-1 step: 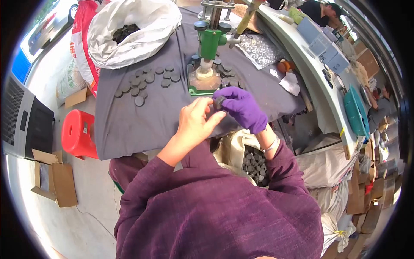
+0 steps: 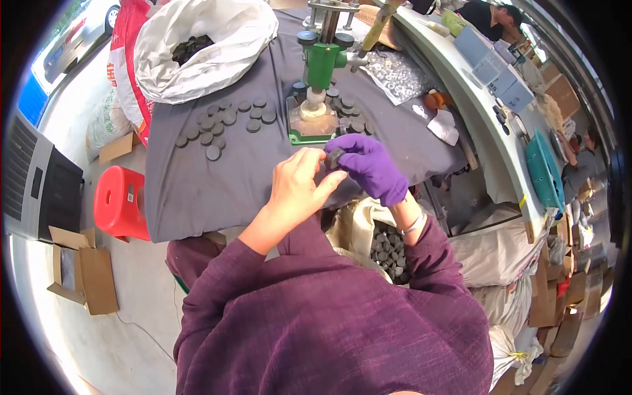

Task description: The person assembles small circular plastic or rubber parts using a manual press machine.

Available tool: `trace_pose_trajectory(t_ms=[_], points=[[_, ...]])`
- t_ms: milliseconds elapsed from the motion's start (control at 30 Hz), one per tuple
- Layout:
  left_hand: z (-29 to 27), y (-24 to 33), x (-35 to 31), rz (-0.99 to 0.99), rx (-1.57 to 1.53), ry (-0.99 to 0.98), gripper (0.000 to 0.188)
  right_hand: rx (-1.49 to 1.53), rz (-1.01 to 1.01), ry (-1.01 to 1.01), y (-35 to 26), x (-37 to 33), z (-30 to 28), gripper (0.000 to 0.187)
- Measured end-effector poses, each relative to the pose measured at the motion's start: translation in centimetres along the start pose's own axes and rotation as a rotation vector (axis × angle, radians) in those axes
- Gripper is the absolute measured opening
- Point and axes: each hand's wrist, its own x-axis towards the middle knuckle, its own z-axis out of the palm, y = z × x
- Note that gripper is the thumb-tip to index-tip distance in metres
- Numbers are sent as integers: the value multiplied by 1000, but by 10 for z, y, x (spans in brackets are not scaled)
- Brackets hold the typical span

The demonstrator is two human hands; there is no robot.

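In front of the press, my right hand point(image 2: 374, 170), in a purple glove, pinches a black round disc point(image 2: 334, 157) like a thick cap. My bare left hand point(image 2: 297, 186) meets it from the left, its curled fingertips at the disc's edge and its thumb just below. Just beyond stands a green hand press point(image 2: 320, 69) with a pale round die point(image 2: 313, 110) under its ram. Similar black discs point(image 2: 213, 153) lie scattered left of the press, and more black discs point(image 2: 356, 126) sit by its right side. At my lap, an open cream sack point(image 2: 347, 227) holds many discs.
A white sack point(image 2: 253, 29) with dark pieces inside stands at the table's far left. Clear bags of small rings point(image 2: 397, 76) lie right of the press. Left of the table is a red stool point(image 2: 118, 204). On the right bench stands a teal basket point(image 2: 541, 172); a person sits farther back.
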Motion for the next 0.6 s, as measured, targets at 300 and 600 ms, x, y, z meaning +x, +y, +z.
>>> trace_pose_trajectory(t_ms=[300, 600], points=[[-32, 29, -8, 452, 316, -42, 27, -100, -94, -53, -13, -33, 26, 27], [-32, 37, -20, 387, 153, -85, 29, 247, -10, -7, 10, -46, 40, 23]])
